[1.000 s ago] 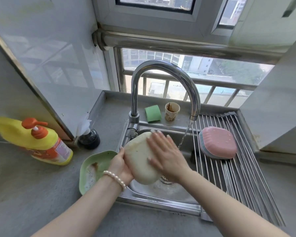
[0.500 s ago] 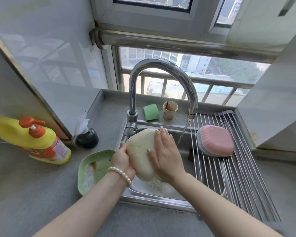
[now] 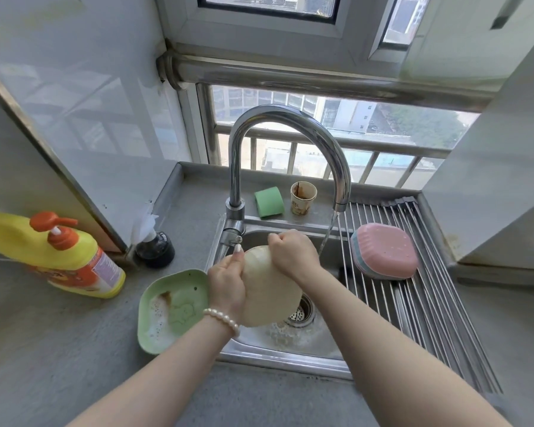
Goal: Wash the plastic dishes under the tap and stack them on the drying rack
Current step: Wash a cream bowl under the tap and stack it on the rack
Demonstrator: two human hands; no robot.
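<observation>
Two hands on cream plate [image 3: 270,298]: left hand [image 3: 227,283] grip curled round edge, right hand [image 3: 293,252] grip fisted over rim.

Daylight is pouring in through the window [image 3: 321,131] behind the tap [image 3: 290,149], lighting the scene brightly and evenly; the tap's chrome is catching pale highlights, and the wall [image 3: 84,87] on the left is mirroring the window bars in soft glare; shadows are lying faint and short on the counter [image 3: 59,349]; the wide lens is bowing straight lines toward the edges; the corners are blurring slightly, while the centre is staying sharp.
</observation>
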